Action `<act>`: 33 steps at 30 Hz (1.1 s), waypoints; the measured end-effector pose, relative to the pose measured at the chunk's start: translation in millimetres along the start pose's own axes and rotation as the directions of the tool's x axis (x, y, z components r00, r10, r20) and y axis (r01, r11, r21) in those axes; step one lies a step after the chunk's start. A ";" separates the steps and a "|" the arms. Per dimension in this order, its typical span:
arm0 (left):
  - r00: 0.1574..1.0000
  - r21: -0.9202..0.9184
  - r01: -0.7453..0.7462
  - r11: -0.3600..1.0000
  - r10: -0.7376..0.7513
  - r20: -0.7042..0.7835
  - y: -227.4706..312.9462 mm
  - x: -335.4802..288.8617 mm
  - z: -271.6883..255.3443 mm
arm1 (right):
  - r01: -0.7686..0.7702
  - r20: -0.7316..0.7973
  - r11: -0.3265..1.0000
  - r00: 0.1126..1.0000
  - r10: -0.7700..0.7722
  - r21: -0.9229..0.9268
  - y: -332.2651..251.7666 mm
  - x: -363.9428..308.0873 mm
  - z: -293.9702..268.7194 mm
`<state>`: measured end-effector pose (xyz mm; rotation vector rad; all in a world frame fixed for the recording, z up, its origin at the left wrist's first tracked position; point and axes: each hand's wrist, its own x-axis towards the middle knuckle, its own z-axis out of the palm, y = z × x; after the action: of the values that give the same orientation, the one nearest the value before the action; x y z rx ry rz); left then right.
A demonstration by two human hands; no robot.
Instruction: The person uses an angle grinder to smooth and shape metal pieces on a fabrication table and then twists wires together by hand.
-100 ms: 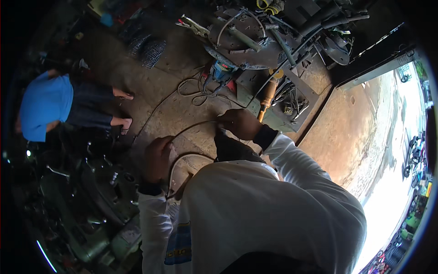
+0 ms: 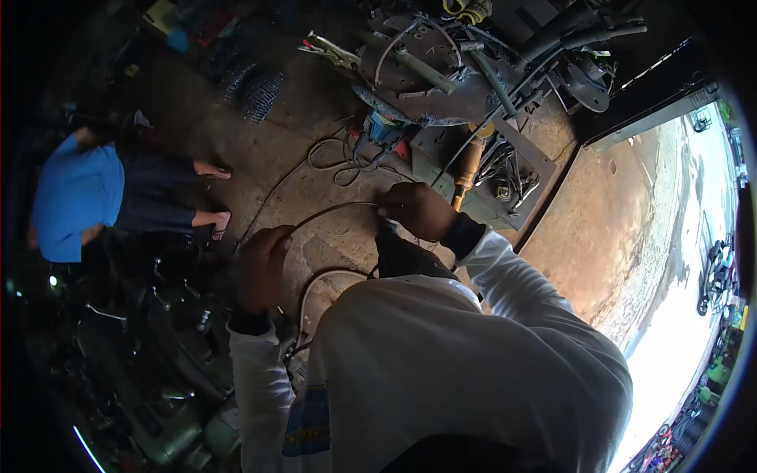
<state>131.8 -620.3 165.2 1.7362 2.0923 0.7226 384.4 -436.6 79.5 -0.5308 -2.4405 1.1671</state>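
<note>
A thin, pale, bowed strand [image 2: 327, 210], either cable or rod, spans the gap between my two hands. My left hand [image 2: 262, 264], dark and somewhat blurred, closes on its left end. At the other end, my right hand [image 2: 419, 211] pinches it with bent fingers, above my dark-clothed knee. Below the strand, a second curved length [image 2: 325, 273] loops down beside my white shirt; I cannot tell whether both belong to one piece.
An angle grinder [image 2: 467, 169] with an orange-brown body rests by a metal plate holding tools. Beyond it are a blue power tool [image 2: 382, 130], a trailing cord [image 2: 276, 189] and a round metal plate [image 2: 410, 59]. Dark machinery [image 2: 150, 355] stands left, near a person in blue [image 2: 79, 197].
My left hand has shifted slightly left and up, and the strand between my hands arches a little higher. My right hand stays nearly in place.
</note>
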 end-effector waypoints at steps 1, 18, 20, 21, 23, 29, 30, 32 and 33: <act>1.000 0.010 -0.008 1.000 0.008 0.012 -2.6 23.9 -12.3 | 0.044 -0.096 0.996 0.995 -0.036 0.077 1.2 16.4 -8.0; 0.713 -0.104 -0.635 0.765 0.633 0.300 35.4 472.7 -82.3 | -0.224 -0.703 0.972 0.702 0.112 -0.069 29.2 171.4 -209.7; 0.641 -0.147 -0.683 0.715 0.684 0.348 36.5 519.8 -52.3 | -0.317 -0.744 0.923 0.666 0.055 -0.216 47.7 171.4 -220.2; 0.585 -0.173 -0.713 0.680 0.712 0.388 35.4 538.6 -36.8 | -0.345 -0.738 0.898 0.674 0.034 -0.274 50.7 171.7 -224.8; 0.525 -0.279 -0.706 0.651 0.745 0.411 30.3 568.3 -8.4 | -0.416 -0.729 0.882 0.671 0.134 -0.221 62.7 172.4 -229.6; 0.395 -0.447 -0.706 0.549 0.829 0.395 19.4 613.1 51.6 | -0.615 -0.752 0.730 0.622 0.219 -0.296 72.4 179.3 -237.6; 0.352 -0.430 -0.751 0.501 0.855 0.381 18.3 617.6 59.1 | -0.654 -0.759 0.703 0.599 0.256 -0.280 71.9 179.6 -235.5; 0.335 -0.480 -0.722 0.498 0.859 0.387 11.5 622.5 72.1 | -0.666 -0.762 0.687 0.595 0.256 -0.290 78.8 178.5 -230.9; 0.322 -0.512 -0.704 0.492 0.864 0.388 10.2 625.5 76.6 | -0.665 -0.767 0.680 0.597 0.235 -0.309 80.9 179.3 -229.6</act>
<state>53.8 4.9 151.4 2.3872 0.5489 0.4794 357.1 -152.9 180.2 -1.5818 -1.9469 0.1958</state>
